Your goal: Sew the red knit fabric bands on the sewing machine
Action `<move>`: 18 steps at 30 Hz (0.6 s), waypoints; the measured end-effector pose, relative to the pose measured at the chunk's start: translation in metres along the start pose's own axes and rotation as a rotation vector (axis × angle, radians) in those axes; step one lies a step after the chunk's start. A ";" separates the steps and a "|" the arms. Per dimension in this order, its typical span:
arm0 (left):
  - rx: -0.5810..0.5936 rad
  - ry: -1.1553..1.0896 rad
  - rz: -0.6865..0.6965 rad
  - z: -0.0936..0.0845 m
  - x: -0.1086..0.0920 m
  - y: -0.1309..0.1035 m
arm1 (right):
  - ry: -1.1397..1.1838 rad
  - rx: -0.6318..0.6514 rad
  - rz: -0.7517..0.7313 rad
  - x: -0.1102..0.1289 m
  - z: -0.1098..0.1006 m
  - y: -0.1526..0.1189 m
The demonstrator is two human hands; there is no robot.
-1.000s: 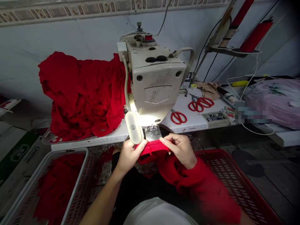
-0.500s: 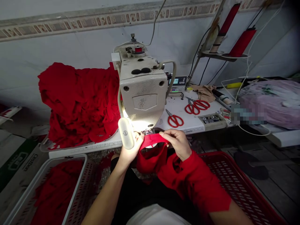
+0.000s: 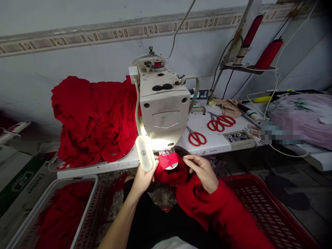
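A red garment (image 3: 169, 174) sits at the needle of a sewing machine (image 3: 166, 114), its band (image 3: 167, 159) lying over the small bed under the presser foot. On the band's left edge, my left hand (image 3: 145, 177) has its fingers closed, partly hidden by the white lamp (image 3: 145, 153). My right hand (image 3: 203, 170) pinches the garment's right edge between thumb and forefinger. More red cloth (image 3: 223, 204) is wrapped round my right wrist and forearm and hangs down over my lap.
A big red cloth pile (image 3: 95, 117) lies left of the machine. Red-handled scissors (image 3: 197, 138) and a parts tray (image 3: 238, 137) lie on the right. Below stand a white basket (image 3: 86, 207) with red cloth and a red basket (image 3: 259, 204). Red thread cones (image 3: 269, 53) stand at the back right.
The band, stretched between my hands before, now lies under the presser foot. My right hand has moved slightly right and down. The view has shifted a little.
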State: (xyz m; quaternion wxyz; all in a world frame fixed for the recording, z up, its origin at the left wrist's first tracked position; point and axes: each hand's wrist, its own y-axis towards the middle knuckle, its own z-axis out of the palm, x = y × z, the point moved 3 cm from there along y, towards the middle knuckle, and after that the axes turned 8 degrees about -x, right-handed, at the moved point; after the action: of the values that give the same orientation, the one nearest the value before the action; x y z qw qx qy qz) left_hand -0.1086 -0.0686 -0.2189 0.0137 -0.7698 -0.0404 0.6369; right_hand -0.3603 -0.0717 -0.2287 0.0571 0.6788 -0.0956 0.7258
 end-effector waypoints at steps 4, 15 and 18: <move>0.142 0.052 -0.041 -0.027 0.028 -0.010 | 0.057 0.025 0.112 -0.009 -0.003 -0.023; -0.113 -0.099 0.055 -0.033 0.007 -0.013 | -0.171 0.260 -0.048 0.004 0.049 -0.054; 0.052 -0.117 -0.038 -0.013 0.008 -0.031 | -0.157 0.334 -0.050 0.023 0.049 -0.060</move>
State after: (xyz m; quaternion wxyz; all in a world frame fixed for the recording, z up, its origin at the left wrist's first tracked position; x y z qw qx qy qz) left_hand -0.0961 -0.0371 -0.2225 0.0434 -0.7296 -0.0394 0.6814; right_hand -0.3015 -0.0245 -0.1987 -0.0461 0.7356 0.0390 0.6747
